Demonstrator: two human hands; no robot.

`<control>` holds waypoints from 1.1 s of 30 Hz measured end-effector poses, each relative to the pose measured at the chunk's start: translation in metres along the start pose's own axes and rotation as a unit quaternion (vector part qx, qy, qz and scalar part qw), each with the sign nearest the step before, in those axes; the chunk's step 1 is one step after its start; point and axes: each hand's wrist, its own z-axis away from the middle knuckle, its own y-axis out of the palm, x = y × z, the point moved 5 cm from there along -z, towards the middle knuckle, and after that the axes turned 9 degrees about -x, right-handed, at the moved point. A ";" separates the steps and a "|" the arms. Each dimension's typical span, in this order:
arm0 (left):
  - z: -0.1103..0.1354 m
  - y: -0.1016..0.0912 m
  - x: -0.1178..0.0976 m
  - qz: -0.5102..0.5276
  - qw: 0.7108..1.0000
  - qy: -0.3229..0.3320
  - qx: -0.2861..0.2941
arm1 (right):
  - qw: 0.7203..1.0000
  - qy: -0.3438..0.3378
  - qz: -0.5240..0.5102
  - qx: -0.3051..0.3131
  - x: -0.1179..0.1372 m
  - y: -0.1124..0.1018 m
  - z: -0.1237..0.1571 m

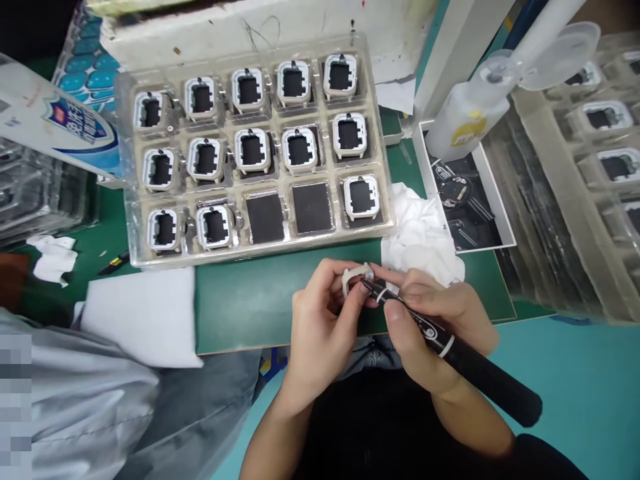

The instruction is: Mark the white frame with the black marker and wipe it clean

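Note:
Near the table's front edge, my left hand (320,327) pinches a white watch case (356,275) between thumb and fingers. My right hand (430,320) grips a black marker pen (465,357) with white bands, its thick end slanting down to the right. The pen's narrow end meets the case close to my left thumb; the exact contact spot is hidden by the fingers. Behind both hands lies a clear plastic tray (260,250) with several similar white cases (253,150) in its pockets. Two pockets in the front row show only dark bottoms.
White crumpled cloth (425,233) lies right of the tray. A box (507,233) of dark parts and a white pump bottle (467,120) stand behind it. Stacked trays (540,200) rise at right. At left are a folded white cloth (145,313), a spray can (60,127) and another person's sleeve (85,393).

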 end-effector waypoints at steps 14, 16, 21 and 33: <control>0.000 0.002 -0.009 -0.065 0.995 0.074 -0.012 | 0.998 -0.025 -0.022 -0.057 -0.006 -0.002 0.008; 0.000 0.002 -0.011 -0.070 0.994 0.079 -0.009 | 0.998 -0.029 -0.022 -0.054 -0.006 -0.002 0.008; 0.001 0.004 -0.014 -0.093 0.990 0.104 -0.016 | 0.997 -0.044 0.000 -0.062 -0.003 0.001 0.003; 0.003 0.004 -0.014 -0.142 0.980 0.139 -0.018 | 0.980 -0.136 0.145 -0.007 0.003 0.009 0.009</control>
